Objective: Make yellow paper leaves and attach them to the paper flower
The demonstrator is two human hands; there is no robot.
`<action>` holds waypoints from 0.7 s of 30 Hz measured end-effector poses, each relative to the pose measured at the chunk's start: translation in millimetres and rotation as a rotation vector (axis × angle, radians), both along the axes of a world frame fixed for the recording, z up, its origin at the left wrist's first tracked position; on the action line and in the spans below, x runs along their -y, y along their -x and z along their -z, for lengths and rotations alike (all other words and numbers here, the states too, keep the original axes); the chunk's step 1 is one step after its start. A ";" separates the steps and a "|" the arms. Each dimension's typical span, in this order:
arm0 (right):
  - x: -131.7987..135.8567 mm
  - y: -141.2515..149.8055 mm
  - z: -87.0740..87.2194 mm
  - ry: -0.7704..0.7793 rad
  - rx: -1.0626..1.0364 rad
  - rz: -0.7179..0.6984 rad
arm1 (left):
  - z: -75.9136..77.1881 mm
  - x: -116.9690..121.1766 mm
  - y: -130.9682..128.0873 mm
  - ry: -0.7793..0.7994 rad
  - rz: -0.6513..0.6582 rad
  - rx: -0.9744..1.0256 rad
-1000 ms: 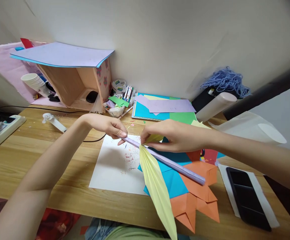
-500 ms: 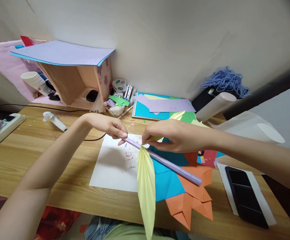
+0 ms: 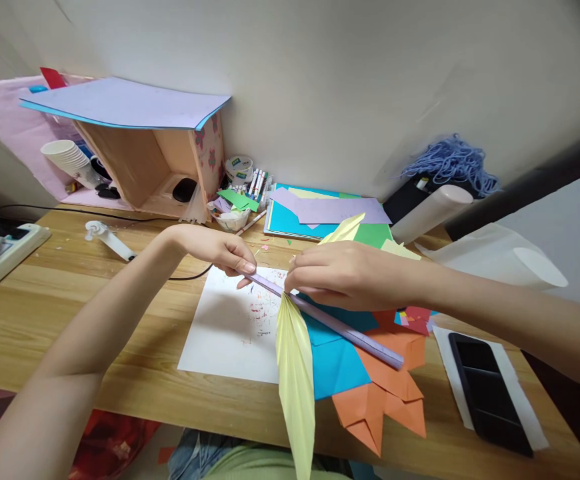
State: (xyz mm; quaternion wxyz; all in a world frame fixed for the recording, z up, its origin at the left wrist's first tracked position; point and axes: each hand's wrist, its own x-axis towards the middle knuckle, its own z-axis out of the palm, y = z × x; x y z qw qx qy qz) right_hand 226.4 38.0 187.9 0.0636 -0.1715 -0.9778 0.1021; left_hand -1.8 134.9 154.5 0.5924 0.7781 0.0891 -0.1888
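Observation:
My left hand point(image 3: 230, 255) pinches one end of a rolled purple paper stick point(image 3: 350, 331), which slants down to the right. My right hand point(image 3: 335, 275) is closed on the gathered middle of a pleated yellow paper point(image 3: 296, 380), against the stick. One fanned wing of the yellow paper hangs toward me; its other wing shows beyond my right hand. Underneath lie folded blue paper point(image 3: 337, 370) and orange paper pieces point(image 3: 385, 407). A white sheet with coloured marks point(image 3: 225, 340) lies below my left hand. The fingertips of my right hand are partly hidden.
A wooden box point(image 3: 165, 163) with purple paper on top stands at the back left. Behind my hands are markers point(image 3: 257, 185) and a stack of coloured paper point(image 3: 345, 210). A black phone-like object point(image 3: 490, 393) lies at right. Blue yarn point(image 3: 453, 163) sits at back right.
The near wing of the yellow paper has swung left and hangs straighter, while its far wing has come into view. My right hand has turned slightly palm-down; my left hand keeps its hold.

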 end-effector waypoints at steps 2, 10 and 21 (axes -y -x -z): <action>0.6 -0.1 1.3 -0.047 0.017 -0.004 | 0.9 -0.3 0.3 -0.003 -0.007 -0.015; 0.1 -0.7 6.7 -0.091 -0.051 -0.038 | 0.0 -1.6 2.5 0.033 -0.037 -0.033; 0.6 -6.5 3.5 -0.060 -0.179 -0.008 | 2.5 -1.9 4.5 0.040 -0.065 -0.026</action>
